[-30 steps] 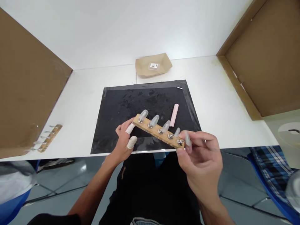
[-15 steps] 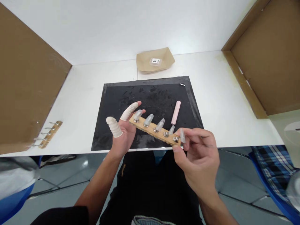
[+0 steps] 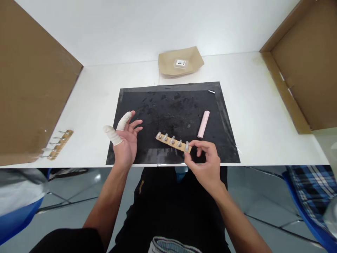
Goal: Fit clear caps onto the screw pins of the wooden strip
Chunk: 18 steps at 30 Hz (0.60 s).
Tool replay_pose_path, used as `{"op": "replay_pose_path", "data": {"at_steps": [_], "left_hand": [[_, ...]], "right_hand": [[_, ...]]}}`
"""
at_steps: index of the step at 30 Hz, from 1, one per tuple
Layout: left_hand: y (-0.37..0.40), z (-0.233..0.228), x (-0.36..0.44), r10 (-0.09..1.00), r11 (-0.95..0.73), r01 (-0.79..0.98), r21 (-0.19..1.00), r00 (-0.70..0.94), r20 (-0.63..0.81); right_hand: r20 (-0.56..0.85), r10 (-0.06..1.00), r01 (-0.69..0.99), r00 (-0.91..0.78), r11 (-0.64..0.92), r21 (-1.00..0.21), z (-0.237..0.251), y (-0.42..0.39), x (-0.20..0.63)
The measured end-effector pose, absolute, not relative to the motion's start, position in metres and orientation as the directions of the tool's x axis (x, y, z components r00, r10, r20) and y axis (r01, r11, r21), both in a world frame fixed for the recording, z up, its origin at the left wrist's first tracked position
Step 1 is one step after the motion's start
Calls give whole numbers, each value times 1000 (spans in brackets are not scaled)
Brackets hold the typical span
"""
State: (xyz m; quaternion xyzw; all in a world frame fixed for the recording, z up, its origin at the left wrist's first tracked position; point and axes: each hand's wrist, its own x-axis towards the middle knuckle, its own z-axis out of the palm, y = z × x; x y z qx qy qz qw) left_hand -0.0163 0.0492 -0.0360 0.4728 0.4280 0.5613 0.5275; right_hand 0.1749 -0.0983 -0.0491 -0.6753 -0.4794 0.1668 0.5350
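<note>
A wooden nail practice stand (image 3: 177, 144), a wavy-edged strip with clear false nails on round metal mounts, lies slanted over the black mat. My right hand (image 3: 206, 161) grips its right end, thumb at the near edge and index finger at the far edge, beside the last clear false nail (image 3: 186, 146). Whether the stand's underside touches the mat I cannot tell. To the left, my left hand (image 3: 125, 140) is held palm up with fingers apart and nothing in it. White finger cots (image 3: 113, 135) cover its thumb and index finger.
On the black mat (image 3: 168, 105) are a pink stick-like tool (image 3: 203, 124) and a small silver piece (image 3: 211, 91). Behind stands a cardboard tray (image 3: 167, 65) with a small labelled clear box (image 3: 181, 63). Another nail stand (image 3: 61, 144) lies far left. Brown panels flank the table.
The stand has gone down and away from me, toward the mat, with my right hand. The last false nail now sits at its end mount. My left hand has drawn away leftward, off the stand.
</note>
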Motion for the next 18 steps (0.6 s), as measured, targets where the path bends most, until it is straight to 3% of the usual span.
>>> {"op": "replay_pose_path", "data": {"at_steps": [4, 9, 18], "left_hand": [[54, -49, -26, 983, -185, -49, 981, -9, 185], [60, -66, -33, 949, -311, 105, 945, 95, 302], [47, -64, -26, 926, -361, 175, 916, 181, 330]], "right_hand": [[320, 849, 569, 420, 28, -822, -54, -95, 186], [338, 874, 665, 349, 23, -746, -60, -92, 197], [446, 824, 816, 350, -34, -577, -66, -96, 189]]}}
